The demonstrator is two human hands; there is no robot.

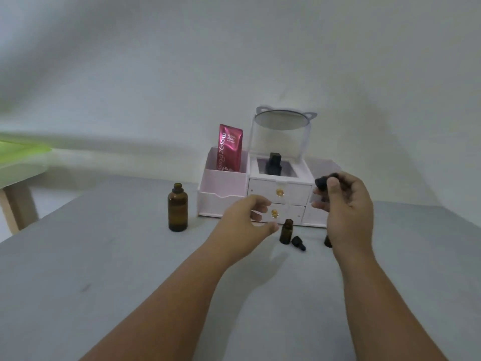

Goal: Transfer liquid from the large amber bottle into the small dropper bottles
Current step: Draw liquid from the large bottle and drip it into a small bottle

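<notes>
From the head camera I see the large amber bottle point(177, 207) standing uncapped on the grey tabletop point(104, 256), well left of a small dropper bottle point(286, 231) that stands open with a black dropper cap point(298, 243) lying just beside it. My left hand point(244, 220) hovers near that bottle, its grip released and empty; my right hand point(346, 204) is clenched on another black dropper cap point(324, 181) and hides most of a second small bottle point(327, 241). Behind stands a white drawer organizer point(273, 194) holding a pink sachet point(229, 147).

Bare table point(104, 269) left of large amber bottle point(177, 208)
</notes>
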